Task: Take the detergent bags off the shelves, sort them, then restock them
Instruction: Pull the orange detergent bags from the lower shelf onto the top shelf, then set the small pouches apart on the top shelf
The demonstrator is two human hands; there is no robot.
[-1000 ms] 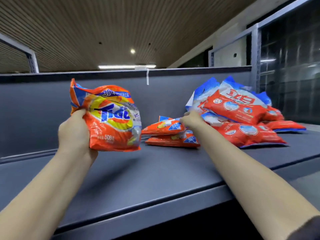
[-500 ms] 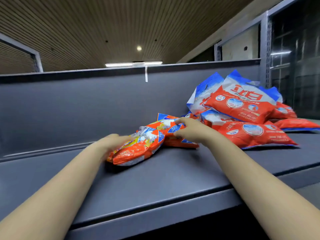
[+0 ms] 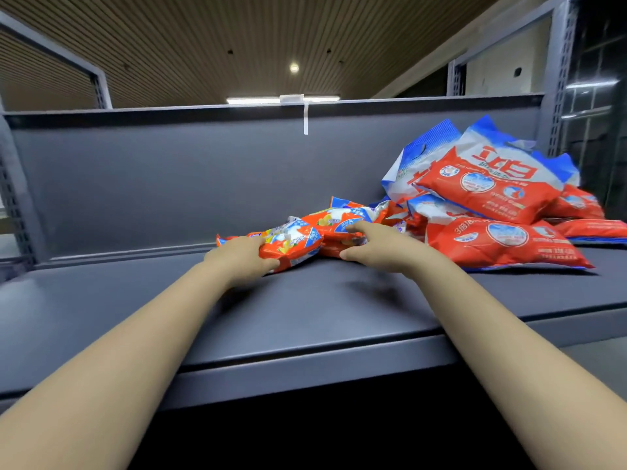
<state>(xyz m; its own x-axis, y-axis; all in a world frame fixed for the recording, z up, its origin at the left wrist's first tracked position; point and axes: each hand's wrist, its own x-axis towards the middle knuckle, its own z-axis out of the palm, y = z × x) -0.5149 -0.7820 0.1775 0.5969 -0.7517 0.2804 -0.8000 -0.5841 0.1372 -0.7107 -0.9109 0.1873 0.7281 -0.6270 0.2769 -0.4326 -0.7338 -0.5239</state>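
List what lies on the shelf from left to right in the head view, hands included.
Left hand → orange bag it grips → right hand on the small orange bags → pile of red-and-blue bags.

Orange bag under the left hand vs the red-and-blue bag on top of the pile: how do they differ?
The orange bag lies flat on the shelf; the red-and-blue bag sits tilted atop the pile. The orange bag looks smaller, with yellow and white print; the red-and-blue bag is larger, with big red characters. The left hand grips the orange bag; nothing touches the red-and-blue bag. Both are soft plastic pouches.
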